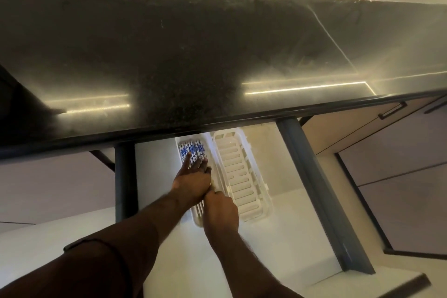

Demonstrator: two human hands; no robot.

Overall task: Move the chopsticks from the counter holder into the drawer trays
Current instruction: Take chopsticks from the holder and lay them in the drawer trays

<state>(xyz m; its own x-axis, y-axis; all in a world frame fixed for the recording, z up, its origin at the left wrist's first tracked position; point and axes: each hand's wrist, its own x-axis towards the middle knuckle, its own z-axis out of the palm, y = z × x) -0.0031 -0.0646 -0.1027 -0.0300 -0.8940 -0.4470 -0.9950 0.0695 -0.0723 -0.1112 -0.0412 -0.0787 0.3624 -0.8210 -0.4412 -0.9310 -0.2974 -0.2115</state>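
Note:
Several white chopsticks with blue-patterned tops (191,148) lie side by side in the left white tray (196,218) inside the open drawer (154,176). My left hand (193,180) rests flat on the chopsticks, fingers spread and pointing toward the counter. My right hand (221,209) is curled at the near end of the same tray, touching the chopsticks' thin ends; whether it grips any is hidden. A second white slotted tray (238,176) lies just to the right with nothing in it. No counter holder is in view.
The dark stone counter (193,55) overhangs the back of the drawer and hides the trays' far ends. Grey drawer side rails (314,189) run at left and right. Closed cabinet fronts with a dark handle (391,110) stand to the right.

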